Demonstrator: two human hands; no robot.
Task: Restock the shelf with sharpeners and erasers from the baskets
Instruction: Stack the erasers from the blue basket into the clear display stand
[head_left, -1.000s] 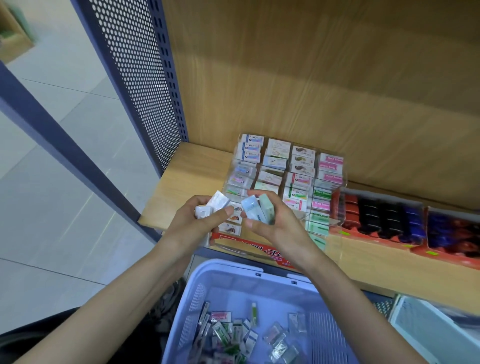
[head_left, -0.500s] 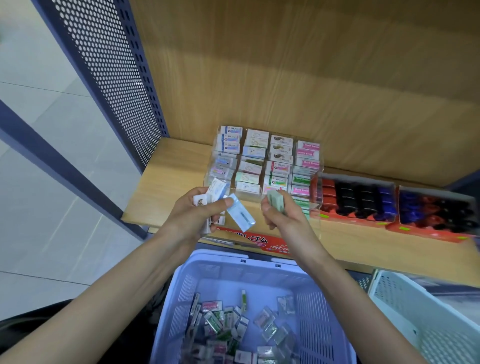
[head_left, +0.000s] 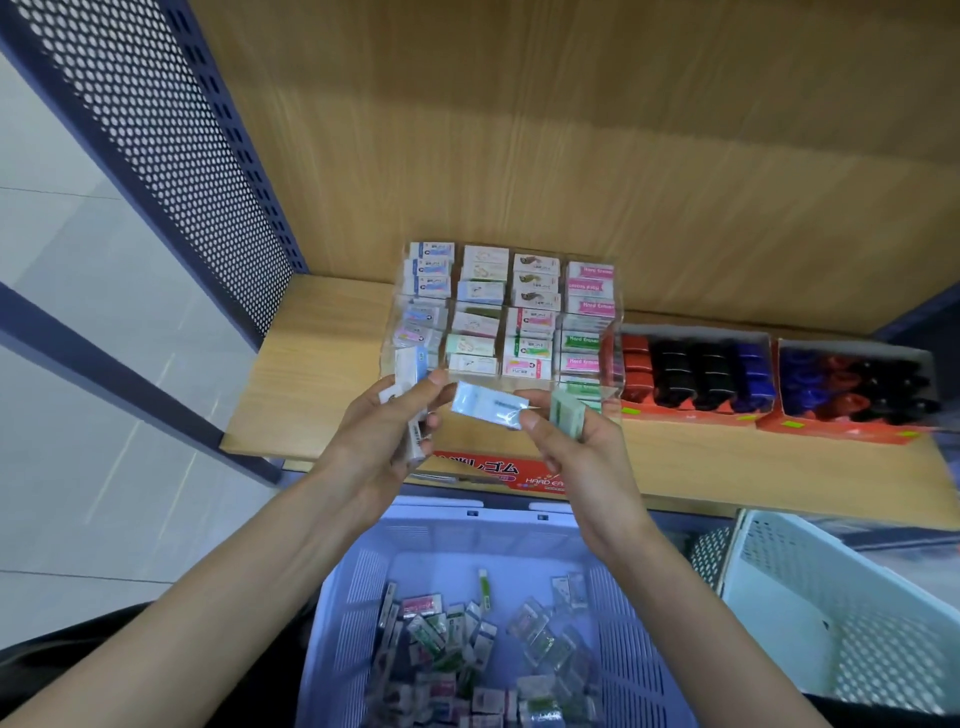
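My left hand (head_left: 384, 431) grips a small stack of wrapped erasers (head_left: 410, 371) and pinches one end of a light blue wrapped eraser (head_left: 485, 408) with its thumb. My right hand (head_left: 566, 441) pinches the other end of that blue eraser and also holds a green eraser (head_left: 567, 413) in its fingers. Both hands hover in front of the clear eraser display box (head_left: 501, 317) on the wooden shelf (head_left: 311, 374). Below them the lavender basket (head_left: 353, 597) holds several loose wrapped erasers (head_left: 478, 649).
Two red trays of dark, red and blue sharpeners (head_left: 691, 371) stand right of the display box. A white basket (head_left: 831, 613) sits at the lower right. A perforated blue side panel (head_left: 171, 130) bounds the shelf on the left, with tiled floor beyond.
The light blue eraser, first in my right hand, passed to my left thumb and is now held between both hands. The view shifted slightly upward.
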